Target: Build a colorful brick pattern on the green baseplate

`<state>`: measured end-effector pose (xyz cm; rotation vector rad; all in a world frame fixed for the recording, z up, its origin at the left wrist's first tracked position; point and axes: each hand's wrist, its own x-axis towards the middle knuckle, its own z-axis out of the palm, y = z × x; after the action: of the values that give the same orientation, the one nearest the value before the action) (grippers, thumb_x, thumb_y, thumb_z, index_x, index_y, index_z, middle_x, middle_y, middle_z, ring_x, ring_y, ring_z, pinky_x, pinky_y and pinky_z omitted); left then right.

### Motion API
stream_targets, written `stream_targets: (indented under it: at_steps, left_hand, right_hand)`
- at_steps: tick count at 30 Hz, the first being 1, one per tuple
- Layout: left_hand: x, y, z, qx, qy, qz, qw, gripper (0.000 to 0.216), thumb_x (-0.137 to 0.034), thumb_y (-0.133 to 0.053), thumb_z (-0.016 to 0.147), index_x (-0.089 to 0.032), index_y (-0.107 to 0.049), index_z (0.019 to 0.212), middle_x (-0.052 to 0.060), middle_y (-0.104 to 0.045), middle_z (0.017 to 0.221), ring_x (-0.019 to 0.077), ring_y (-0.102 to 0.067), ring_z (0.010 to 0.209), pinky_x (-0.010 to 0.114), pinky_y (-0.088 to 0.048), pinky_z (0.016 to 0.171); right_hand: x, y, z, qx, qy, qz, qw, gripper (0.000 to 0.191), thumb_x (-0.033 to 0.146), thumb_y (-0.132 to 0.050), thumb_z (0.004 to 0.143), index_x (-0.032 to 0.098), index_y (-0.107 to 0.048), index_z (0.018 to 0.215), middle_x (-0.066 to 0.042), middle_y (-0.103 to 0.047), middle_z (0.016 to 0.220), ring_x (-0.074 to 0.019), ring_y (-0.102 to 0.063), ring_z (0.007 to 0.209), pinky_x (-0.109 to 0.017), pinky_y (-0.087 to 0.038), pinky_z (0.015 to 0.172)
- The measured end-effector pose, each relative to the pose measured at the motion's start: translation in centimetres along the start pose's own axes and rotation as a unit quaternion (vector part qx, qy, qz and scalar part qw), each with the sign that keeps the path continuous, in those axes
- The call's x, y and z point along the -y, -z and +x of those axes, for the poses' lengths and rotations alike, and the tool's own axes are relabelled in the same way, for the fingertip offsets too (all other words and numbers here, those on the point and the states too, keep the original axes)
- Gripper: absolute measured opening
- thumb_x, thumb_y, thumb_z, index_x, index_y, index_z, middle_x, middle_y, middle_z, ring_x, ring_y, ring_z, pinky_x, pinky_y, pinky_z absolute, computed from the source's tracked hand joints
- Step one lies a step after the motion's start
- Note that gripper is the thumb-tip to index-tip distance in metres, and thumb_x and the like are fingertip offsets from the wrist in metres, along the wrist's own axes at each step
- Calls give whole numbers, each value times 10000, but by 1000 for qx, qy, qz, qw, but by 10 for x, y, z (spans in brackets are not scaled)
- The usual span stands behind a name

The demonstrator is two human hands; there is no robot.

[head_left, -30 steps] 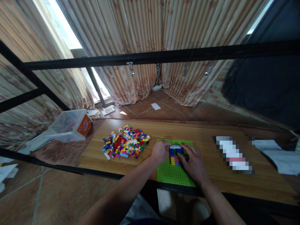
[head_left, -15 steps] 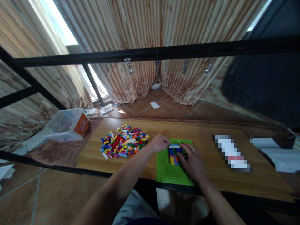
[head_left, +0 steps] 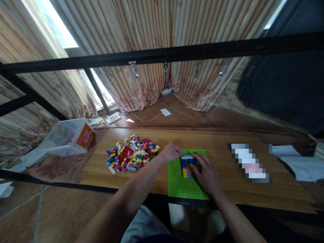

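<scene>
A green studded baseplate (head_left: 177, 187) lies on the wooden table, bearing a low block of coloured toy bricks (head_left: 185, 170) with a pale row along its far edge. My left hand (head_left: 172, 153) is closed in a pinch at that block's far left corner; what the fingertips hold, if anything, is too small to make out. From the right, my right hand (head_left: 207, 172) grips the block, its thumb over the middle and its fingers at the far right corner. This hand covers much of the block's right side.
A heap of loose toy bricks (head_left: 131, 153) is spread over the table's left part. Beyond the left end sits a clear plastic bin (head_left: 68, 136) with an orange label. A blurred-out flat object (head_left: 249, 162) lies on the right. A black rail (head_left: 152, 55) crosses beyond the table.
The view has shifted slightly. Both hands stay at nearly the same places on the brick block, with no clear change in their hold.
</scene>
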<state>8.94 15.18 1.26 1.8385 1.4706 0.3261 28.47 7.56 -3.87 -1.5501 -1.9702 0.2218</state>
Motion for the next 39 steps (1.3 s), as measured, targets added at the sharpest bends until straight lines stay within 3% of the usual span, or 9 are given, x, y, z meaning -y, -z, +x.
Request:
stream_targets:
  at_steps: [6, 10, 15, 19, 23, 26, 30, 39]
  left_hand:
    - [-3, -8, -1, -29, 0, 1, 1000, 278, -74, -536, 759, -147, -782, 867, 40, -756, 809, 134, -660, 725, 201, -515, 707]
    - [-4, -10, -6, -48, -9, -18, 999, 268, -61, -539, 752, -151, -776, 839, 26, -751, 775, 137, -659, 698, 210, -521, 701]
    - [0, -18, -17, -104, -19, -61, 993, 285, -58, -502, 804, -154, -748, 910, 25, -748, 831, 136, -669, 754, 226, -532, 757]
    - [9, -22, -45, -170, -19, -88, 981, 314, -49, -462, 835, -129, -684, 1043, 66, -731, 974, 145, -669, 865, 257, -524, 837]
    - [19, -23, -93, -200, -28, -97, 974, 320, -140, -538, 840, -134, -616, 1151, 88, -695, 1065, 164, -658, 850, 300, -539, 812]
    - [22, -25, -126, -176, -81, -42, 980, 440, -215, -663, 773, -154, -586, 1203, 107, -645, 1191, 231, -605, 1075, 385, -489, 961]
    - [24, -28, -152, -105, -142, 46, 983, 607, -266, -778, 677, -193, -576, 1245, 100, -578, 1314, 278, -507, 1225, 455, -389, 1077]
    - [34, -30, -155, -93, -157, 116, 977, 494, -324, -695, 794, -190, -573, 1254, 99, -526, 1386, 283, -457, 1281, 463, -343, 1104]
  right_hand:
    - [0, -2, -1, -2, 9, -8, 1000, 437, 464, -485, 902, 238, -578, 1264, -117, -586, 1255, -294, -522, 1174, -496, -442, 957]
    - [0, -1, -1, -9, 10, 2, 1000, 430, 476, -487, 900, 237, -590, 1243, -112, -586, 1260, -294, -520, 1180, -504, -439, 967]
    - [3, 7, 3, -27, -35, 85, 995, 497, 502, -450, 911, 195, -538, 1291, -138, -582, 1257, -272, -545, 1153, -479, -445, 979]
    - [-3, 20, 8, -71, -105, 124, 984, 484, 482, -376, 932, 160, -568, 1239, -158, -601, 1224, -250, -599, 1038, -431, -478, 911]
    - [-18, 29, 11, -103, -151, 51, 982, 464, 450, -381, 902, 128, -646, 1106, -157, -677, 1020, -249, -627, 858, -411, -491, 802]
    - [-26, 29, 10, -65, -180, -4, 982, 439, 424, -420, 858, 117, -672, 1046, -146, -687, 936, -248, -625, 791, -400, -492, 754]
    - [-25, 23, 7, -30, -142, -47, 988, 412, 382, -416, 848, 122, -672, 1040, -153, -666, 1013, -262, -619, 900, -400, -485, 828]
    - [-25, 12, -3, -27, -66, -106, 992, 457, 434, -381, 870, 138, -663, 1075, -149, -637, 1118, -284, -591, 1028, -412, -480, 911]
